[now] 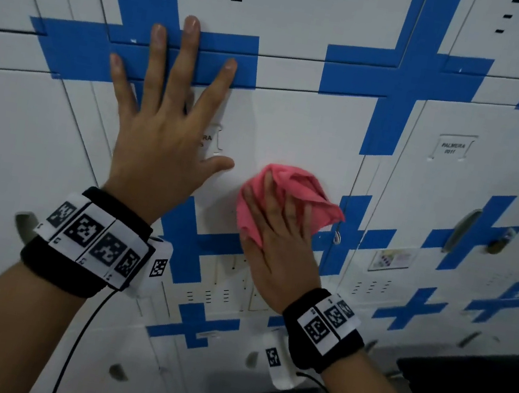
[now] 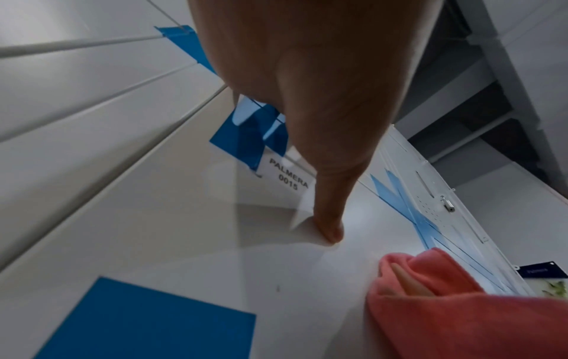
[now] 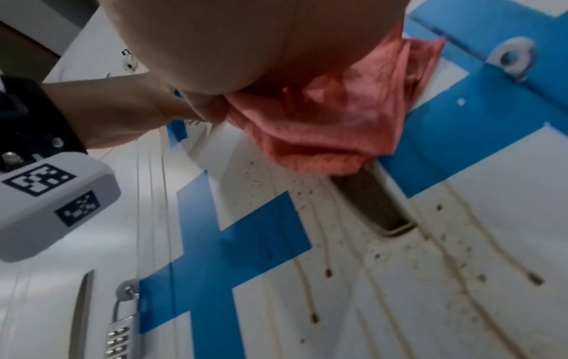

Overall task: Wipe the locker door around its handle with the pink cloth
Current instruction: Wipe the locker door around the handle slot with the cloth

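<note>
Now wiping beside the recessed handle [image 3: 373,199].
Right hand [image 1: 282,234] is pressing the bunched pink cloth [image 1: 289,191] flat-fingered on the locker door [image 1: 296,127]; left hand [image 1: 164,120] is bracing, fingers spread. Probably best: firm strokes down over the brown drip stains [image 3: 399,267].

Two hands: left hand [image 1: 159,133], right hand [image 1: 277,246]; one pink cloth [image 1: 286,187].

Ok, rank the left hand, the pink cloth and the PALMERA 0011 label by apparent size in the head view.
1. left hand, though it may be nearer the camera
2. pink cloth, partly hidden under the right hand
3. PALMERA 0011 label
</note>
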